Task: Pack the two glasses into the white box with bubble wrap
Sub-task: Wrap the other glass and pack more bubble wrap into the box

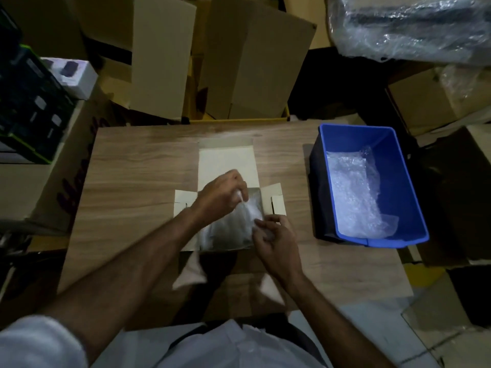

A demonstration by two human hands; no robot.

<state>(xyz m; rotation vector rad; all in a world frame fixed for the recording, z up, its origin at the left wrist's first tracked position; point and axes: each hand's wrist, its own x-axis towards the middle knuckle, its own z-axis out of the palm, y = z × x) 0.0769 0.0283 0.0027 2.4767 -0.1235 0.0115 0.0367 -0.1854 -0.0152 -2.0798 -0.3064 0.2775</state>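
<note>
Both hands at frame centre, left hand (223, 193) and right hand (276, 241) each pinching bubble wrap (239, 221) over the open white box (228, 160), more wrap in the blue bin (409, 187) right; glasses unseen.

Light: dim where I stood | table (127, 166): wood-grain | behind it: tall brown cartons (247, 57) | my right: more cartons, pale tiled floor (393, 338) | far right: plastic-wrapped bundle (414, 25)
</note>
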